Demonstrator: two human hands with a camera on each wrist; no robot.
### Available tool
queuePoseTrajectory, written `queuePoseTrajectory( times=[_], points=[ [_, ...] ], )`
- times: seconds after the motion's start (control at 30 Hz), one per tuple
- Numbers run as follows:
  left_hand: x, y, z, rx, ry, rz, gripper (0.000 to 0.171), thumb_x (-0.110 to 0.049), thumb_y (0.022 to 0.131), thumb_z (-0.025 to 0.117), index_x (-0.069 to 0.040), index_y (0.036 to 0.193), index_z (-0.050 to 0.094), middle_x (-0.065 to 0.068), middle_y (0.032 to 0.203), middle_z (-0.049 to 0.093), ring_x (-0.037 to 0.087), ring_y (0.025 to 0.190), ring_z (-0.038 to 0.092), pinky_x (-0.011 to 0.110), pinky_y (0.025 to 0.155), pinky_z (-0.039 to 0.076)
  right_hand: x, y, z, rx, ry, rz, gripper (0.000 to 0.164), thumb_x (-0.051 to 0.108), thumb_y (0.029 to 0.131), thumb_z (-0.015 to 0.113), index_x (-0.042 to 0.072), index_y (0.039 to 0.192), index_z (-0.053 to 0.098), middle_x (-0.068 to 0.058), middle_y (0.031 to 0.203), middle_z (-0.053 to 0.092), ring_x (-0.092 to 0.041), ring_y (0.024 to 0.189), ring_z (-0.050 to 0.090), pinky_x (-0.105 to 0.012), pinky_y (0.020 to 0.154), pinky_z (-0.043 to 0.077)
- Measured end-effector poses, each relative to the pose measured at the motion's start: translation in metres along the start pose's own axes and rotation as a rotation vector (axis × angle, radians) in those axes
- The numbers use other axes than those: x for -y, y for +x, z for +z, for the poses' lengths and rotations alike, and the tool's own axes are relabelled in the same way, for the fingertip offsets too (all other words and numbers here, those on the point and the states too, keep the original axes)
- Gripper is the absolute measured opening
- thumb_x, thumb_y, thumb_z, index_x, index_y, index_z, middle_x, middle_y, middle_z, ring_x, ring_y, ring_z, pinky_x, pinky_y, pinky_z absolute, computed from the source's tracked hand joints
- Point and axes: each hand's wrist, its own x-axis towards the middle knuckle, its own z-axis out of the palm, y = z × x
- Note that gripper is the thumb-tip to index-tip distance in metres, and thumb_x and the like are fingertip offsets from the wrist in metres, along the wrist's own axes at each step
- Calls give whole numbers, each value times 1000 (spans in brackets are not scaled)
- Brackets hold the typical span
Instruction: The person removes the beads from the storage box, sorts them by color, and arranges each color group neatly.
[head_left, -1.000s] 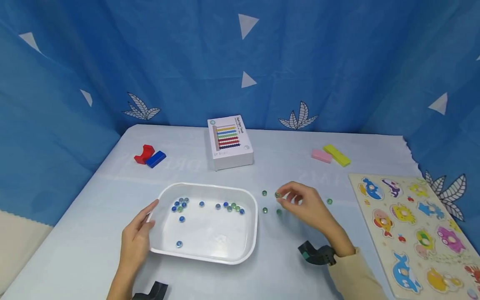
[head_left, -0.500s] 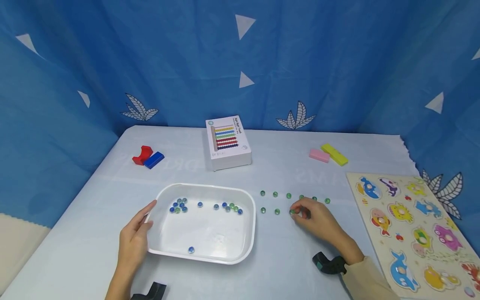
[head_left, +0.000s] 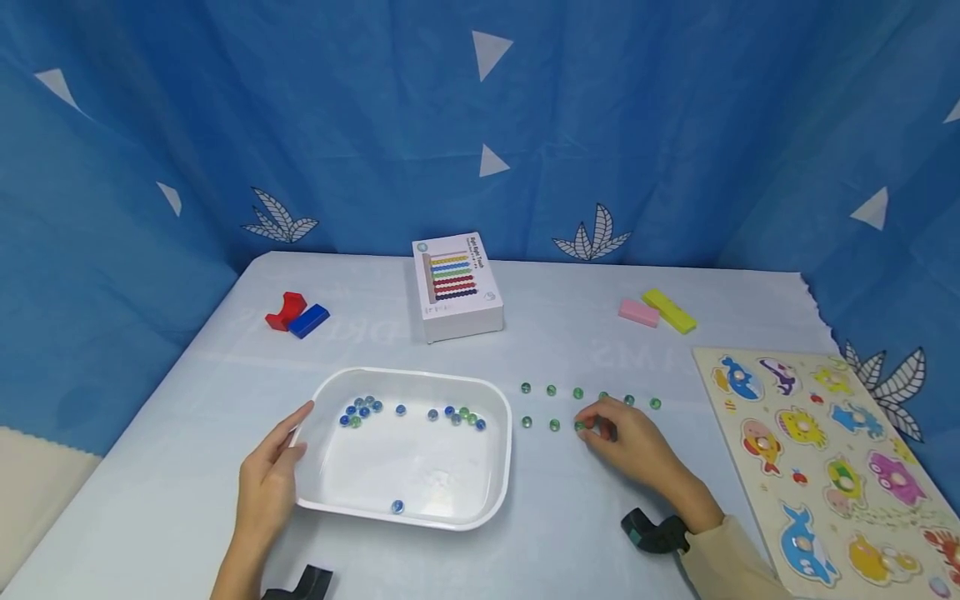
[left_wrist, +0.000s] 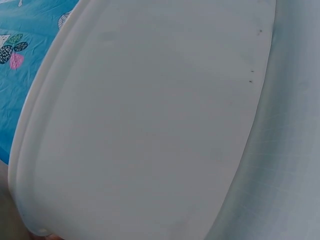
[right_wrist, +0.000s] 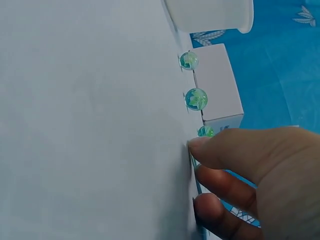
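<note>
My left hand [head_left: 266, 483] grips the left rim of a white plastic tray [head_left: 420, 471], thumb on the near side of the rim. Several blue, green and clear marbles lie along the tray's back; a lone blue marble [head_left: 397, 506] sits by its front wall. The left wrist view is filled by the tray's outer wall [left_wrist: 140, 120]. Right of the tray, my right hand [head_left: 626, 437] pinches a green marble [head_left: 579, 425] at the table, at the end of a short front row. Behind is a longer row of green marbles [head_left: 551, 390], partly hidden by my fingers.
A white box [head_left: 465, 292] with an abacus picture stands behind the tray. Red [head_left: 287, 311] and blue blocks [head_left: 308, 321] lie back left, pink [head_left: 638, 312] and yellow blocks [head_left: 670, 312] back right. A sea-animal puzzle board [head_left: 817, 450] covers the right side.
My right hand has moved from the back row rightward and nearer to the front row, and shifted slightly left lately. The lone blue marble has rolled right along the tray's front.
</note>
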Motion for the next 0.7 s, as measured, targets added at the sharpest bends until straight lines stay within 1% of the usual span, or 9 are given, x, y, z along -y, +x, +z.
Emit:
queuePoseTrajectory(
  times=[0.13,0.33,0.37,0.57,0.67,0.7],
  points=[
    [0,0,0,0,0,11,42,-9,92,35,-17,131,48,6,140,43,24,134,34,44,108,30,0,0,0,-2,-4,3,17,12,74,71,20,87,65,12,69,49,0,60,42,-15,50,37],
    [1,0,0,-6,5,16,41,-9,92,35,-16,131,49,6,139,44,24,133,35,43,107,31,0,-1,1,-1,0,8,18,13,73,72,21,87,64,12,70,50,0,60,42,-15,51,38],
    [1,0,0,-6,11,9,41,-9,92,35,-17,131,49,5,139,44,23,133,36,41,108,31,1,-1,1,0,3,9,18,13,73,72,21,87,64,12,71,50,0,60,42,-15,51,38],
    [1,0,-1,-1,9,17,41,-9,92,36,-18,131,49,5,140,44,23,133,35,30,111,29,1,-1,0,3,12,18,17,18,73,73,22,87,64,12,74,52,1,60,42,-16,51,38],
    [1,0,-1,1,5,15,41,-9,93,36,-19,130,49,5,140,43,23,133,35,25,111,28,1,-1,0,3,10,14,17,20,73,73,23,88,64,12,75,52,1,60,42,-16,51,38],
    [1,0,-1,1,5,13,41,-9,93,36,-19,130,49,5,140,43,23,133,34,25,111,28,1,-1,0,4,10,12,17,20,73,73,23,88,64,12,75,52,1,60,42,-16,51,38]
  ],
)
